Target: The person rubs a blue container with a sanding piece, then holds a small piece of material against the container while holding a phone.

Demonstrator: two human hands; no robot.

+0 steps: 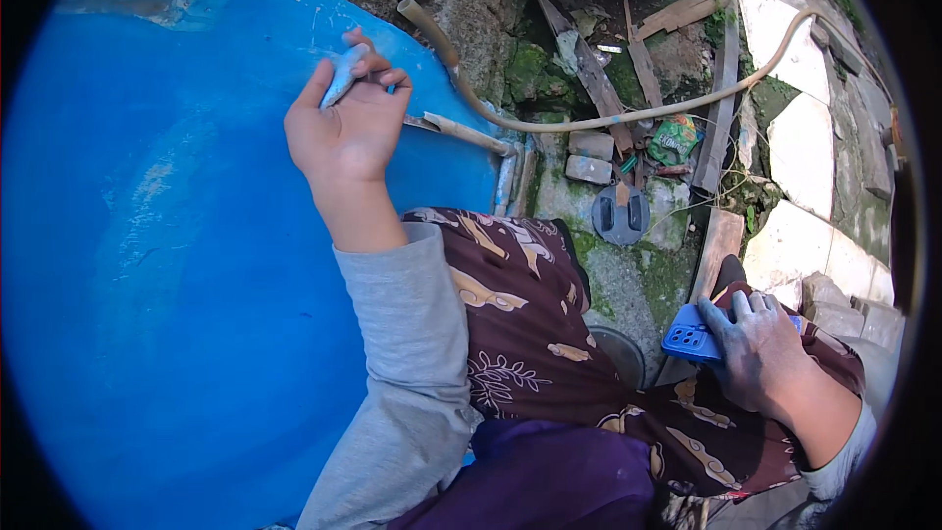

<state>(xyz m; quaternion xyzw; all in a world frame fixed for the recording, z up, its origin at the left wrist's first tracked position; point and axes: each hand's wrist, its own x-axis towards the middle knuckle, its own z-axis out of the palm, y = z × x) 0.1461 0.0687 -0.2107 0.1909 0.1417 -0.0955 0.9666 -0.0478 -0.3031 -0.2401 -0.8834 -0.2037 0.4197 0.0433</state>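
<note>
Palm up over a large blue painted surface [235, 314], my left hand [351, 132] has its fingers curled around a small, pale, oblong piece [343, 74]. The piece looks whitish-blue; its exact kind cannot be made out. On the right, my right hand [765, 353], its fingers coated in grey dust, is closed on a blue phone [691, 334]. Several round camera lenses show on the phone's back, and part of it is hidden under the fingers. The phone rests against my patterned brown clothing [549, 334] at the knee.
A beige hose [589, 124] curves from the blue surface's edge toward the right. Old boards [599, 88], bricks [589, 169], a green packet [675, 139] and a grey round lid [620, 214] lie on mossy ground. Pale paving slabs [800, 152] line the right side.
</note>
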